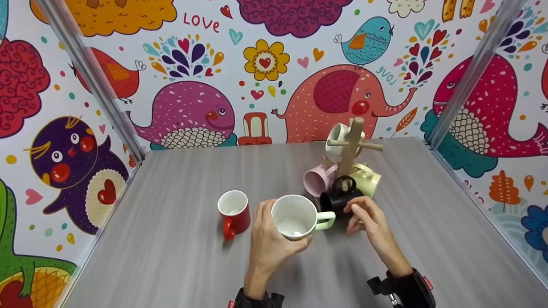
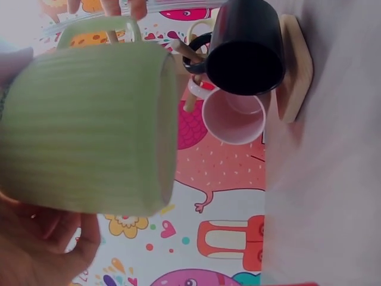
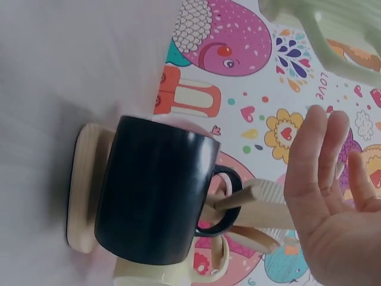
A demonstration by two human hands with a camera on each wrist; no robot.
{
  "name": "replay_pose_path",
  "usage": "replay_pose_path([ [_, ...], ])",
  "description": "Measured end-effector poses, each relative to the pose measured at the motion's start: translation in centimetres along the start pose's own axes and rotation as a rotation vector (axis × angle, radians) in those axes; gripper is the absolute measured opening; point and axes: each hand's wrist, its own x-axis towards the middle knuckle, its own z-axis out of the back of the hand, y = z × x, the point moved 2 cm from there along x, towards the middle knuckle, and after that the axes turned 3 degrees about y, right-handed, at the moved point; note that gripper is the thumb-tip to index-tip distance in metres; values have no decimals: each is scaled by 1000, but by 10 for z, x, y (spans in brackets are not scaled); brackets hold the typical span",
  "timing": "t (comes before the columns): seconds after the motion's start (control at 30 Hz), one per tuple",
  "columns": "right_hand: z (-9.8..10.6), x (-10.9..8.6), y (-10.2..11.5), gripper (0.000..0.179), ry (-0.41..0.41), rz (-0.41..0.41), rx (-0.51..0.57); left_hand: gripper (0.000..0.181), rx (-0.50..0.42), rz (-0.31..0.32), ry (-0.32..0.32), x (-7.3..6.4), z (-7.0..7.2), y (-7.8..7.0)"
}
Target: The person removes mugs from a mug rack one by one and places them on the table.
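Note:
My left hand (image 1: 272, 239) grips a light green ribbed mug (image 2: 89, 128) round its body, above the table. Its white inside faces the head camera, and the handle (image 1: 326, 220) points right. To the right, my right hand (image 1: 370, 222) is held apart from that mug, with loosely bent fingers and nothing in them. Close by it, a black mug (image 3: 158, 190) hangs by its handle on a peg of the wooden mug tree (image 1: 352, 147). Pink (image 1: 319, 179), yellow (image 1: 367, 182) and white (image 1: 338, 139) mugs hang there too.
A red mug (image 1: 235, 214) stands upright on the grey table (image 1: 180, 222), left of my left hand, its handle towards me. Patterned panels (image 1: 265, 98) with metal corner posts (image 1: 466, 94) close in the back and sides. The mug tree has a wooden base (image 3: 86, 187).

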Motion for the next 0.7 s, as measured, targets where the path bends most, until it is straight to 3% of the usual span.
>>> replay_pose_path([
  [0.23,3,2,-2,12,-103,-138,-46,87,11,17,-18,1,-3,9],
  [0.43,6,1,-3,12,-168,-132,-104,85,-2,40,-23,1,-6,20],
  [0.7,9,1,-2,15,-193,-123,-230,84,30,62,-37,0,-11,35],
])
